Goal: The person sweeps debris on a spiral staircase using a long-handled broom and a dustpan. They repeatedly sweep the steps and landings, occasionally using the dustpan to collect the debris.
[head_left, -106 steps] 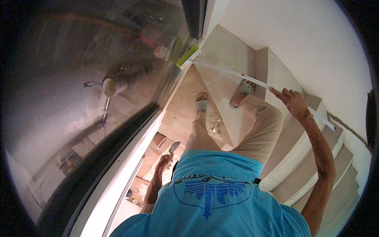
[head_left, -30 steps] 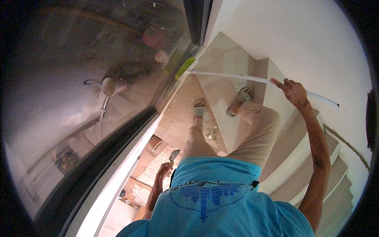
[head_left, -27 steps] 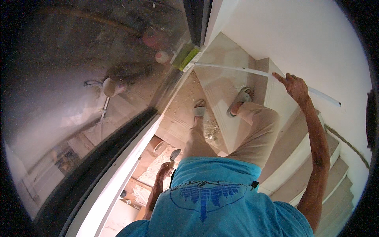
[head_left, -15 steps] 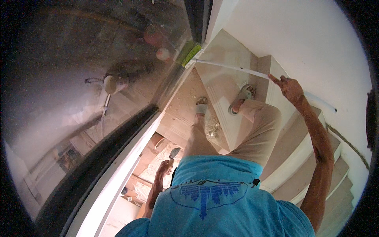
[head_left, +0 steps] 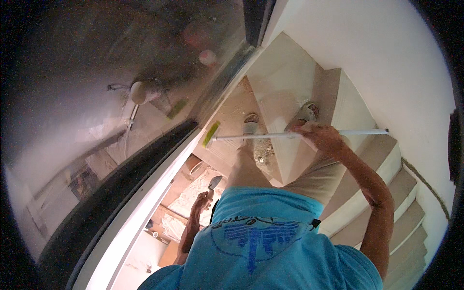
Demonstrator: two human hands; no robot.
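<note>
My right hand (head_left: 322,137) is closed round the white handle of a broom (head_left: 261,137), which lies almost level across in front of my legs. Its green-bristled broom head (head_left: 211,134) is at the left, close to the white sill under the dark glass; whether the bristles touch it I cannot tell. Down at my left side, my left hand (head_left: 200,203) is wrapped round a small trowel (head_left: 215,182), grey blade pointing up and away. Pale crumbly debris (head_left: 264,152) lies on the step between my sandalled feet.
Winding stairs (head_left: 367,188) curve down along my right beside a white wall (head_left: 386,63). A dark-framed glass pane (head_left: 159,53) with reflections stands on my left. Below the sill, a lit lower floor holds a bucket-like container (head_left: 193,164) and pale sheeting (head_left: 181,198).
My right hand has pulled the broom nearer and to the left. The broom head has come back along the sill from the far corner. My left hand has stayed nearly still.
</note>
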